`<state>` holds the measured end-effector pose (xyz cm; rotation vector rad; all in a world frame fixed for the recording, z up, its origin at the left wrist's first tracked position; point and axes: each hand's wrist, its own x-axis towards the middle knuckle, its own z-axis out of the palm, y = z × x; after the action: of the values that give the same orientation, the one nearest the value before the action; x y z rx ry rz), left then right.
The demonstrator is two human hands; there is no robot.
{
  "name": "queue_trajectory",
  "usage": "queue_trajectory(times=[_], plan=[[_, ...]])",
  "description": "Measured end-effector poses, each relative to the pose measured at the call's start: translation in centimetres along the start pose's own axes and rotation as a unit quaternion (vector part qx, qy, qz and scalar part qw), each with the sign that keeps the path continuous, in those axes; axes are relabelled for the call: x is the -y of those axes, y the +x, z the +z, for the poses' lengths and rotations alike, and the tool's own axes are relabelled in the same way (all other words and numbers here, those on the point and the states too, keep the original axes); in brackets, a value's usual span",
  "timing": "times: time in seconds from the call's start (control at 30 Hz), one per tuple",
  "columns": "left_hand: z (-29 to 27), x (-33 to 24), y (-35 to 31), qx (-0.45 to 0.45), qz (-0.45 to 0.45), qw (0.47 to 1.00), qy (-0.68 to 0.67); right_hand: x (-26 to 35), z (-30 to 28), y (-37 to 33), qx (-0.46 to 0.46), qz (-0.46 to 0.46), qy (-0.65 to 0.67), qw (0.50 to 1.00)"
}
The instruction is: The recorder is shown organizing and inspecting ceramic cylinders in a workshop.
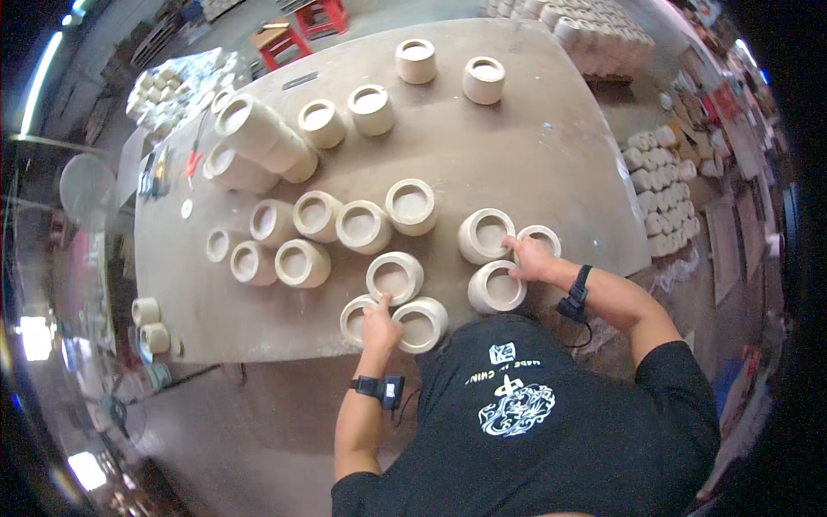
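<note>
My left hand (382, 327) sits where three cream clay pots meet near the table's front edge: one pot (396, 277) beyond it, one pot (351, 320) to its left and one pot (420, 326) to its right. Its fingers are closed over their rims. To the right, my right hand (532, 258) grips another cluster of three in the same way: a far pot (489, 236), a near pot (498, 288) and a partly covered pot (543, 234). All have round openings and thick rims. Some fingertips are hidden inside or between the pots.
More pots (362, 227) stand in a group left of centre. Stacked pots (258, 129) rise at the far left of the table (508, 155), with single pots (416, 62) along the back. Red stools (289, 43) and piles of pots (659, 189) stand around it.
</note>
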<state>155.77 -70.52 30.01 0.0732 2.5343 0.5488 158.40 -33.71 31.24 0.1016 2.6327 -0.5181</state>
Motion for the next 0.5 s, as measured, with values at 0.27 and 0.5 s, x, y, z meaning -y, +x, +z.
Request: queue_trajectory(times=[0.27,0.5], plan=[[-4.6,-1.9,2.2,0.101,0.090,0.988,0.079,-3.4,2.1,-7.5,-0.054,0.113,0.108,0.986],[-5.1,-4.2,3.4,0.116,0.258,0.946,0.159,-5.0,3.9,-18.9,-0.163,0.230,0.154,0.947]])
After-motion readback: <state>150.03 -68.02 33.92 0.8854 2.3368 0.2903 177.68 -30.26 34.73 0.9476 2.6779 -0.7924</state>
